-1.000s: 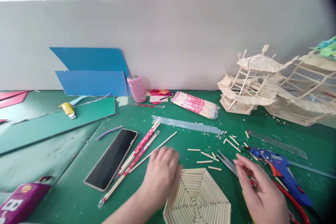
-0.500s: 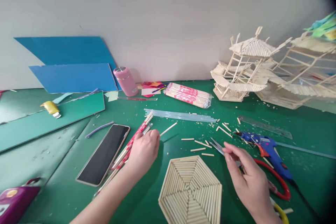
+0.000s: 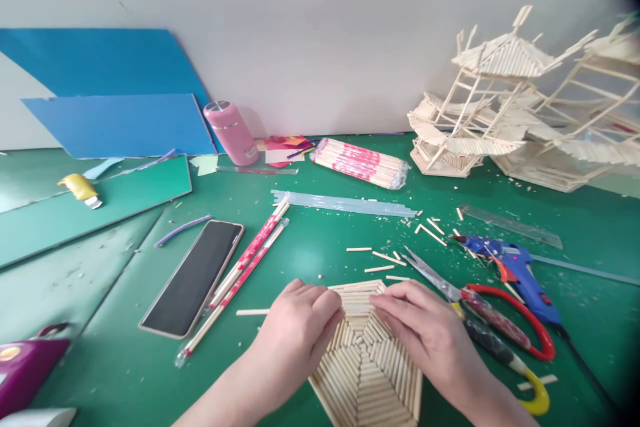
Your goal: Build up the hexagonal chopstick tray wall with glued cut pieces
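Observation:
My left hand (image 3: pixel 305 327) is closed over the upper left of a many-sided panel (image 3: pixel 363 390) made of rows of wooden sticks. A thin wooden stick (image 3: pixel 253 312) juts out to the left of this hand; the part inside the fingers is hidden. My right hand (image 3: pixel 425 330) lies over the panel's upper right, thumb and fingers pressed together near the top rows. What its fingertips grip, if anything, is hidden. Scissors (image 3: pixel 480 300) with red and yellow handles lie just right of it, blades apart.
Cut stick pieces (image 3: pixel 379 269) lie beyond the panel. A blue glue gun (image 3: pixel 515 267) sits at right, stick pavilion models (image 3: pixel 490 107) behind. At left are a phone (image 3: pixel 195 280) and wrapped sticks (image 3: pixel 245 273); farther back, a pink bottle (image 3: pixel 233 133) and a stick bundle (image 3: pixel 357 163).
My right hand has let go of the scissors and moved left onto the panel. My left hand has come right and down to the panel with the stick, which now points left.

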Demonstrator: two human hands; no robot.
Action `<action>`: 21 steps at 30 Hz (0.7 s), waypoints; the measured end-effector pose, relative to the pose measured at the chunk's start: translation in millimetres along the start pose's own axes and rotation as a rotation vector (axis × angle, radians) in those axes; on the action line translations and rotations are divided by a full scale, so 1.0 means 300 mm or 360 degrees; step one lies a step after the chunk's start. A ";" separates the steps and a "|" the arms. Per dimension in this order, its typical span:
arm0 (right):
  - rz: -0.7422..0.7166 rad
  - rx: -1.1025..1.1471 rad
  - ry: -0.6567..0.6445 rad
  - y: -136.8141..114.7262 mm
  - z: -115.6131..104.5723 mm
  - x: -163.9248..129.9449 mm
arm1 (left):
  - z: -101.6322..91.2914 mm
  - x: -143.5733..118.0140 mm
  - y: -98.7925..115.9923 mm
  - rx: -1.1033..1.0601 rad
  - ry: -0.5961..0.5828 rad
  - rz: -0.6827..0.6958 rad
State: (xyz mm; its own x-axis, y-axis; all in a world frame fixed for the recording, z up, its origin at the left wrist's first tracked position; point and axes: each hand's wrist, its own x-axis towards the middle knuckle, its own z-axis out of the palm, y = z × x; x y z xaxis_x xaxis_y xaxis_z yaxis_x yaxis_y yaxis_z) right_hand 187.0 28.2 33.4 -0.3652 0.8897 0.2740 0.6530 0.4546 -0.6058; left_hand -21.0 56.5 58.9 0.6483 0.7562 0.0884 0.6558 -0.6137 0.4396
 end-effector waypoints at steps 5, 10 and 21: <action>0.0036 -0.0040 0.0013 0.014 0.016 0.005 | 0.018 -0.030 -0.035 0.0051 0.0044 -0.0100; 0.0080 -0.0107 -0.0021 0.036 0.026 0.014 | 0.016 -0.041 -0.072 0.0098 0.0014 -0.0157; 0.0073 -0.0247 0.0032 0.074 0.037 0.060 | 0.033 -0.002 -0.114 -0.0033 0.0014 -0.0229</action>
State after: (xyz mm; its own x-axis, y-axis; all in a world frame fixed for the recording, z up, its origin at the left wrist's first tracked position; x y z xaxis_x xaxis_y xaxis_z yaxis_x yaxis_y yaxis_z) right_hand 187.6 53.8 16.6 -0.3199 0.9098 0.2646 0.7639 0.4129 -0.4960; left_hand -40.1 74.9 35.0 0.5446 0.8381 0.0306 0.7337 -0.4938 0.4668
